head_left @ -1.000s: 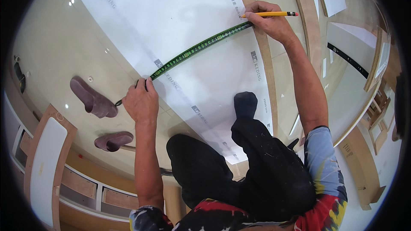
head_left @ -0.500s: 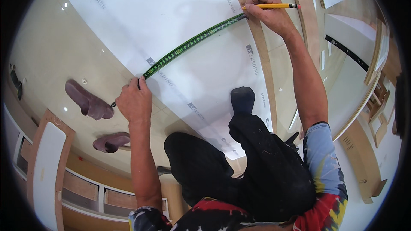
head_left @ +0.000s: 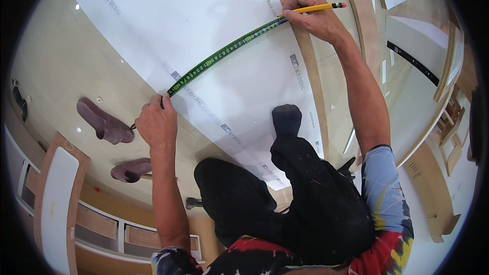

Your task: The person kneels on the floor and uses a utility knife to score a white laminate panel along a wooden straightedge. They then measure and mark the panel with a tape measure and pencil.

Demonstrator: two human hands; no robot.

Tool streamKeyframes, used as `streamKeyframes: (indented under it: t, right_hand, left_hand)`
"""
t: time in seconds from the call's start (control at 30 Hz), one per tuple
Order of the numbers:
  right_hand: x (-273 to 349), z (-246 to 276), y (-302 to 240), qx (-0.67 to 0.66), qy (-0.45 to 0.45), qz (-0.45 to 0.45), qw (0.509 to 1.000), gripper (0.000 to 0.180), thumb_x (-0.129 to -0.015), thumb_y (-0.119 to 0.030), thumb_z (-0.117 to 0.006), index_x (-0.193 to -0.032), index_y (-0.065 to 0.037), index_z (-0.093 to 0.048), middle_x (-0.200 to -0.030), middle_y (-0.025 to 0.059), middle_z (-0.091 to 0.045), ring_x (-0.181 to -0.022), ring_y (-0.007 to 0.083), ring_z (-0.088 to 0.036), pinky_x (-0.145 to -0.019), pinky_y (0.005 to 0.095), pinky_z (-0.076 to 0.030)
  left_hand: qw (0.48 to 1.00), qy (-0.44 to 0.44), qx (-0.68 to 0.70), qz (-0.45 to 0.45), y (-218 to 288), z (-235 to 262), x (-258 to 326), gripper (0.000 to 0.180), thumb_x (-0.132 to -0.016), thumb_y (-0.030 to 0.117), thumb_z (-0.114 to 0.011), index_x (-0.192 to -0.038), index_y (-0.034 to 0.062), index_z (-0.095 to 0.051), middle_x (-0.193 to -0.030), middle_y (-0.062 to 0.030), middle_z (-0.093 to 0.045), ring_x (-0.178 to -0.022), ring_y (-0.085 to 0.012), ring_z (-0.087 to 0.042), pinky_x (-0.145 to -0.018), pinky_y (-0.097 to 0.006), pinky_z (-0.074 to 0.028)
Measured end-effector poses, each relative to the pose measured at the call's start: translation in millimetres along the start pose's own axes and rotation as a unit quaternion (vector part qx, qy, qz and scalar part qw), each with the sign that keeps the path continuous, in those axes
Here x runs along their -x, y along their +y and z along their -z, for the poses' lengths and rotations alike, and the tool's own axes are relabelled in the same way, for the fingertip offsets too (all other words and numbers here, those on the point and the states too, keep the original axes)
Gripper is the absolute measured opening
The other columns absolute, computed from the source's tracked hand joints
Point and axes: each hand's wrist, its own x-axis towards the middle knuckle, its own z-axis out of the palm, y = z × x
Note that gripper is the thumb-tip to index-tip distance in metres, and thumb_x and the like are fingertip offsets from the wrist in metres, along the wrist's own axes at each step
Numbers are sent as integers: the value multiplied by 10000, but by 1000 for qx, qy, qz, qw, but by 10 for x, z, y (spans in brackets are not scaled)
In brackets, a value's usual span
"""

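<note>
A green tape measure (head_left: 219,56) stretches across a large white sheet (head_left: 214,10) with faint printed marks. At its lower left end, just past the sheet's edge, my left hand (head_left: 157,122) is closed on it; the case is mostly hidden by my fingers. By the tape's far end, at the sheet's right edge, my right hand (head_left: 316,20) pinches a yellow pencil (head_left: 320,7). The pencil's tip points left, close to the tape's end, and its eraser end points right. My socked foot (head_left: 287,119) rests on the sheet.
Brown slippers (head_left: 107,122) lie on the tiled floor to the left. A wooden strip (head_left: 307,53) runs along the sheet's right edge, with another brown strip (head_left: 362,25) beyond it. White panels (head_left: 415,51) and a cardboard piece (head_left: 430,188) are at right; a cabinet frame (head_left: 119,231) is lower left.
My right hand and the pencil have shifted slightly left and down, the pencil tip nearer the tape's end. My left hand and the tape have moved a little left in view.
</note>
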Motion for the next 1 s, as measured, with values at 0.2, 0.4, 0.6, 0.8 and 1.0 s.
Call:
streamKeyframes:
  t: [0.2, 0.4, 0.6, 0.8, 1.0]
  right_hand:
    - [-31, 6, -8, 8, -17, 12, 1000, 176, -869, -217, -701, -874, -41, -713, -712, -18, -606, -641, 68, -494, -559, 234, -397]
    - [-54, 50, 25, -7, -11, -25, 1000, 223, -837, -248, -691, -882, -33, -727, -764, 20, -664, -696, 108, -575, -635, 256, -454]
    - [-51, 32, -27, -21, -33, -29, 999, 227, -827, -261, -701, -877, -43, -737, -759, 22, -676, -696, 99, -574, -646, 255, -466]
    - [-79, 71, 151, -53, -9, -11, 999, 183, -877, -198, -699, -882, -16, -700, -796, 11, -661, -725, 72, -545, -663, 234, -456]
    - [-67, 52, 20, -50, -30, -51, 997, 172, -891, -182, -696, -891, -10, -688, -816, 15, -661, -740, 75, -548, -684, 235, -463]
  left_hand:
    - [1000, 12, -5, -7, -17, -16, 1, 316, -948, 374, -559, -994, 128, -751, -788, -167, -692, -710, -356, -679, -686, -461, -515]
    - [1000, 12, 1, -6, 12, 19, -8, 322, -949, 378, -559, -980, 119, -748, -792, -162, -694, -708, -354, -679, -685, -464, -515]
    - [1000, 6, -1, 1, 17, 23, -1, 317, -956, 369, -549, -980, 124, -748, -800, -153, -694, -747, -332, -683, -712, -461, -504]
    - [1000, -2, 21, 6, 5, 11, 9, 303, -959, 349, -551, -983, 111, -737, -848, -159, -696, -812, -320, -679, -755, -463, -482]
    - [999, 6, 35, 7, -15, -28, 34, 293, -959, 347, -559, -982, 107, -725, -878, -162, -695, -856, -322, -676, -783, -466, -469]
